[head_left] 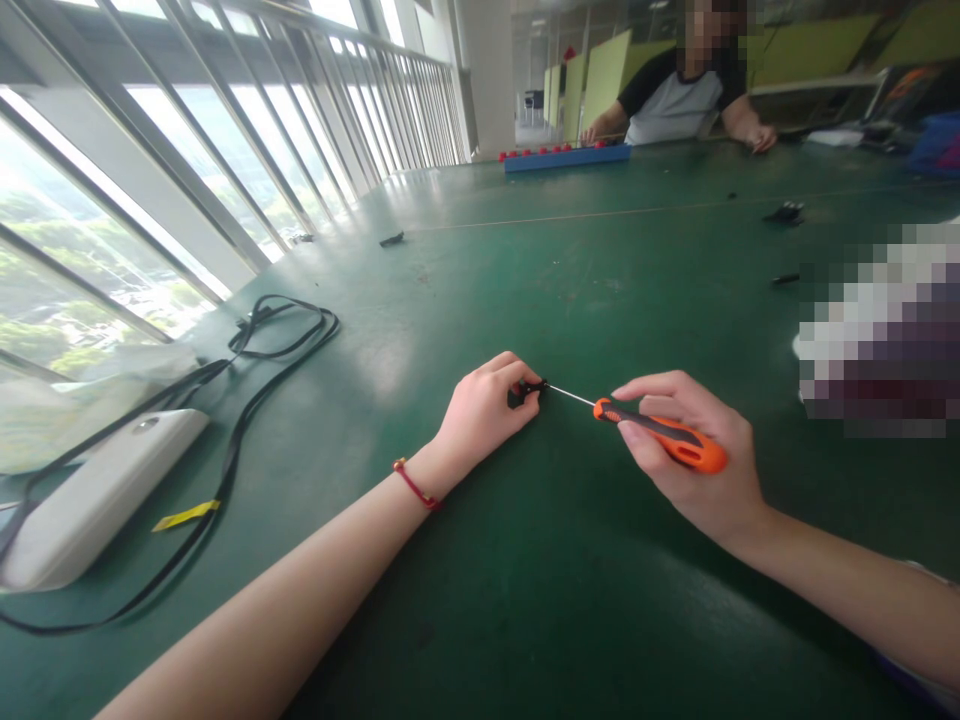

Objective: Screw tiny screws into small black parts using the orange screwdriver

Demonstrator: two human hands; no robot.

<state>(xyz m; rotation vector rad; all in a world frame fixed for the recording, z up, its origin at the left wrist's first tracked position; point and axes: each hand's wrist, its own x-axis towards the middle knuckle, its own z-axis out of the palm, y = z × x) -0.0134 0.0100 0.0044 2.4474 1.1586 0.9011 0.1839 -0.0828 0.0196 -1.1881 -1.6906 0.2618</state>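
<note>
Pointing of screwdriver (637,416) at black part (535,387)
Right of the black part, the handle (696,450) is grasped by the right hand (709,495); the long axis is aimed leftward and slightly away, tip at the part, pinched by the left hand (484,405).

Green table (465,300) and the objects on it. Near the left edge lie a long white case (105,500) and a looped black cable (234,450) with a yellow tag (186,516); toward the far left corner, a small black piece (391,240). A blue bar (566,159) with red knobs (599,145) lies along the far edge.
</note>
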